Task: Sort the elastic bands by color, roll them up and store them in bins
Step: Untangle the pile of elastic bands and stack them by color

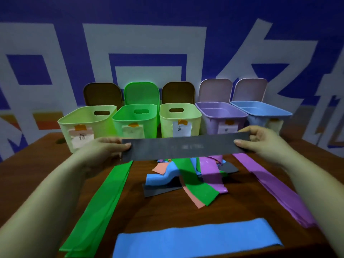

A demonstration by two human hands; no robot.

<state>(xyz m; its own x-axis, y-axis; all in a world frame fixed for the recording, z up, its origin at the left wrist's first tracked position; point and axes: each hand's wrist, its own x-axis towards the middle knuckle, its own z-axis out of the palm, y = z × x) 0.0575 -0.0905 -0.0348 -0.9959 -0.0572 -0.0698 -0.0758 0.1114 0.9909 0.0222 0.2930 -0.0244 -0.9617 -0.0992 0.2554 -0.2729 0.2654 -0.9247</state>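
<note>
While I pinch the grey band (184, 147) taut by its ends, left hand (104, 148) and right hand (260, 140), above the table's (46, 161) far edge, sorting looks half done: green, blue and purple bands lie grouped, a mixed heap (186, 175) remains, nothing rolled. Bin (87, 120) labels are unreadable.

Dark grey band (186, 147) is showing a faint pale print, green (96, 207), purple (275, 189) and blue (197, 237) bands lying on brown table (28, 174).

Five bins (178, 118) in row at table (46, 164) back; bands (186, 179) piled before them
</note>
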